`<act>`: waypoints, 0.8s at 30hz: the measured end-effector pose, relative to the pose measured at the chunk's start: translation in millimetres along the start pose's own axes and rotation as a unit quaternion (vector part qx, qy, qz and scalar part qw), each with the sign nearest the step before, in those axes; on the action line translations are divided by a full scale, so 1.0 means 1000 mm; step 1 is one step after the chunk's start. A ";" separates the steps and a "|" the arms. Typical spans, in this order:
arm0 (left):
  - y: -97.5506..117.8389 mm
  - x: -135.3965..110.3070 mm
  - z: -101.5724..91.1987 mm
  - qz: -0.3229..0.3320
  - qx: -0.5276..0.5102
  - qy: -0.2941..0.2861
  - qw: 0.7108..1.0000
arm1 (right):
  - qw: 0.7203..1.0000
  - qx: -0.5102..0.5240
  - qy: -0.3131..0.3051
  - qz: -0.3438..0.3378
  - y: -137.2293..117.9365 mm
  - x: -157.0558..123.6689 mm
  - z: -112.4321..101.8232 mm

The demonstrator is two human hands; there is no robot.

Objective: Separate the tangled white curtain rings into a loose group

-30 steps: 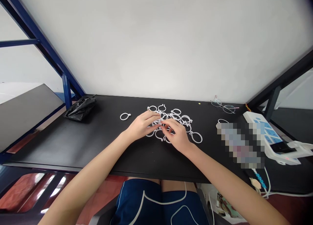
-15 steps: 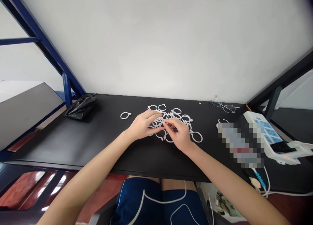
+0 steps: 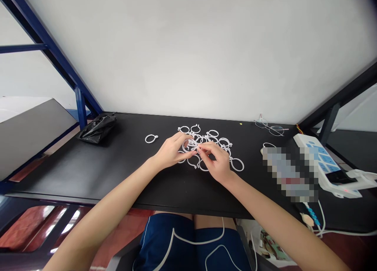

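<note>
Black plastic bag (image 3: 98, 129), crumpled, far left of my left hand (image 3: 171, 150), by the blue metal frame (image 3: 53, 47). Grey panel (image 3: 35, 133) left of the bag. White wall (image 3: 188, 59) straight ahead of my hands. Eyeglasses (image 3: 276, 130) on the desk (image 3: 103, 173), ahead and right of my right hand (image 3: 216, 161); yellow speck (image 3: 240, 123) left of them. Pixelated item (image 3: 288, 174), can't identify, right of my right hand. White power strip (image 3: 324, 161), blue sockets, just beyond it. White cable (image 3: 324, 220) lower right. Red floor (image 3: 126, 231) below my left hand.
</note>
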State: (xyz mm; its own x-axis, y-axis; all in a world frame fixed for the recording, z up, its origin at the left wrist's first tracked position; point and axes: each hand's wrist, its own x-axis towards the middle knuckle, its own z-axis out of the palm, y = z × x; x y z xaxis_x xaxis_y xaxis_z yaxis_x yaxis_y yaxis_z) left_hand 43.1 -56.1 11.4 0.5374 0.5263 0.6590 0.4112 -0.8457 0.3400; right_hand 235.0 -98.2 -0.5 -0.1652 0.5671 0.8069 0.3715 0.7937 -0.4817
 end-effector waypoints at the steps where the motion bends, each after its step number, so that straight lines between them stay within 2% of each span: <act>1: 0.000 0.000 0.000 0.002 0.000 0.007 1.000 | 1.000 -0.002 -0.004 0.004 0.000 0.000 0.000; 6: 0.002 0.000 0.001 0.002 -0.001 0.018 1.000 | 0.997 -0.019 -0.060 0.043 0.001 0.002 -0.004; 10: 0.005 0.000 0.002 0.002 -0.023 0.019 1.000 | 0.989 -0.063 -0.134 0.030 0.005 0.004 -0.009; 14: 0.010 0.001 0.002 -0.017 -0.065 0.020 0.998 | 0.978 -0.061 -0.197 0.020 0.008 0.006 -0.014; 24: 0.013 0.003 -0.002 -0.070 -0.146 -0.001 0.987 | 0.977 -0.054 -0.202 0.033 0.007 0.005 -0.014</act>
State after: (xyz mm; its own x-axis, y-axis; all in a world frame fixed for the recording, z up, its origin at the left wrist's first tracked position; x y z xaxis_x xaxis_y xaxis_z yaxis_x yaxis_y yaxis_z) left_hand 48.6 -65.7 18.9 0.4917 0.6390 0.5915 0.2516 -0.7546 0.6060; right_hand 249.2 -93.0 5.2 -0.4761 0.6746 0.5641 0.4843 0.7366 -0.4722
